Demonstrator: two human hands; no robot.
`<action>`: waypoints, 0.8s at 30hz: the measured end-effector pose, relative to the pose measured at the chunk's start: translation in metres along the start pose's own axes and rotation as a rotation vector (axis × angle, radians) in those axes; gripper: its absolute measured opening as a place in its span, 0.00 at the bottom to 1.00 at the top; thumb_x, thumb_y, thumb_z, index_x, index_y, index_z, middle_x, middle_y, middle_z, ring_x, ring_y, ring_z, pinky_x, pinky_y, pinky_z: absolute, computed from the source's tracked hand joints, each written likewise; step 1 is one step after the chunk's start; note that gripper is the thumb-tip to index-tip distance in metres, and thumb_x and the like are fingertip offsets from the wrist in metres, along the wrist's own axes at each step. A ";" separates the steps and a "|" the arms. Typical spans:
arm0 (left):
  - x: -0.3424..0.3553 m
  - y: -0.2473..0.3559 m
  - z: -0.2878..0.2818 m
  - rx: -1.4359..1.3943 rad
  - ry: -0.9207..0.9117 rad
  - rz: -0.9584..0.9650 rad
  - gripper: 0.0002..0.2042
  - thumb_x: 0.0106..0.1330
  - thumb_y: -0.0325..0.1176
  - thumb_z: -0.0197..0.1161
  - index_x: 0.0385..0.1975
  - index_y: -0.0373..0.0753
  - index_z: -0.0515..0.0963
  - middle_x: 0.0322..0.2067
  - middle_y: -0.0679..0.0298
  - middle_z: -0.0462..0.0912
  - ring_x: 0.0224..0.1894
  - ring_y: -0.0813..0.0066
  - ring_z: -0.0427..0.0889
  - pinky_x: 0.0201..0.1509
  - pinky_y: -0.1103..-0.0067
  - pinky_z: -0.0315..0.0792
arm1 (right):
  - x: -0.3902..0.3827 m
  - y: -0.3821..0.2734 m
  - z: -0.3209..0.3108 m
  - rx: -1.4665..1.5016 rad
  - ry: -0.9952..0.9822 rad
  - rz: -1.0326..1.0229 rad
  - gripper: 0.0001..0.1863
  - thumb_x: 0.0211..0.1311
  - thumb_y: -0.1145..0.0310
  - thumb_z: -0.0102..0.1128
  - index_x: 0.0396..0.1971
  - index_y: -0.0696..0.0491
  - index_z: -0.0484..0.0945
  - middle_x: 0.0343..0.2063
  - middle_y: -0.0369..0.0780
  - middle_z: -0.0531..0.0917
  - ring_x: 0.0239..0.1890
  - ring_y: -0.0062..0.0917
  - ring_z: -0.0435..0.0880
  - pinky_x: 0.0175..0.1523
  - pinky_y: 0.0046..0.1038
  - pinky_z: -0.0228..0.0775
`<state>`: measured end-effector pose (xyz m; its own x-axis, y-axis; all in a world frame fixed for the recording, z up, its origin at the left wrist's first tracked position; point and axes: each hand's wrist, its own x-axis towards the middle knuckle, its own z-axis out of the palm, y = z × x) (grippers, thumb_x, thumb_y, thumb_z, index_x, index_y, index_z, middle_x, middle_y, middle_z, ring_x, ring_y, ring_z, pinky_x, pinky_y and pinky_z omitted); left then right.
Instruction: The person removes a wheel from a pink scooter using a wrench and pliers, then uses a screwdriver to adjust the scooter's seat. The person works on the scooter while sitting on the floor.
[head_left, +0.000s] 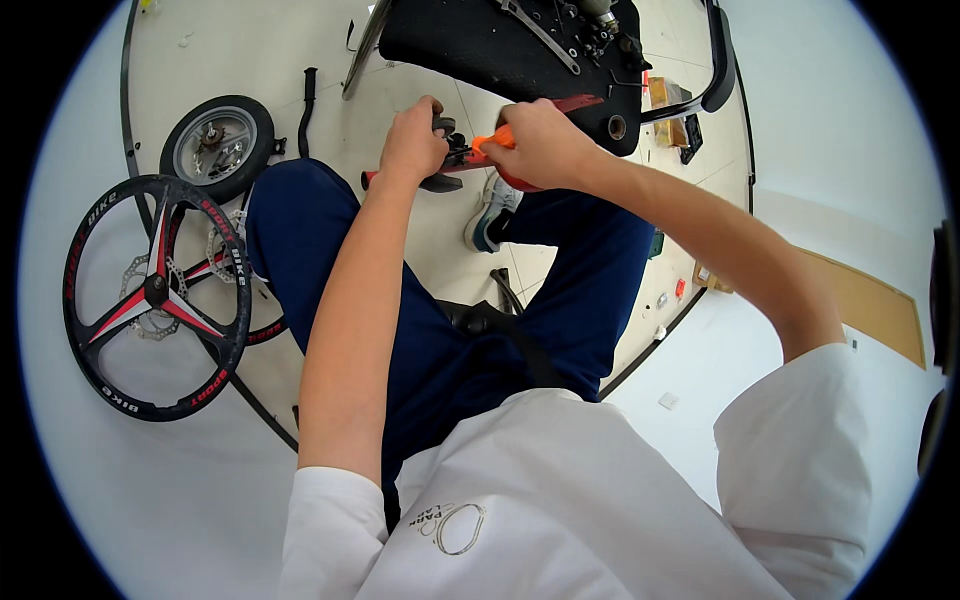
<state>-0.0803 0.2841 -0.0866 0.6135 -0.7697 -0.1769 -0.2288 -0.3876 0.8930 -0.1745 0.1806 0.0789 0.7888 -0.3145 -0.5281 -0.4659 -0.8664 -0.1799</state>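
Right hand [540,147] holds an orange handle [490,140], left hand [413,142] seemingly a dark fitting [444,126]: tool work, I judge, needing steadiness next.

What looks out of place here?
The black chair seat is doing workbench duty: a wrench and small metal parts lie loose on it, unsorted. I see no obvious spill or damage.

Clear passage: floor [435,240] between the left leg [300,215] and the shoe [487,210]. The path ahead of the right grip [545,145] is obstructed by the black chair seat [450,40]. Leftward from the left grip [412,142], floor is free up to the black bar [309,88]; grey-rimmed wheel [217,145] beyond.
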 end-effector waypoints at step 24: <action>-0.012 0.002 -0.001 0.252 -0.117 -0.286 0.19 0.59 0.39 0.67 0.42 0.27 0.82 0.41 0.37 0.83 0.48 0.40 0.82 0.53 0.61 0.76 | -0.157 0.155 -0.014 0.925 0.735 0.521 0.16 0.66 0.61 0.63 0.45 0.57 0.81 0.20 0.34 0.77 0.18 0.12 0.70 0.22 0.17 0.60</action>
<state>-0.0875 0.2934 -0.0826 0.5920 -0.6596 -0.4630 -0.2482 -0.6958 0.6740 -0.3653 0.0900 0.1454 0.3278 -0.9265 -0.1847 -0.6539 -0.0814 -0.7522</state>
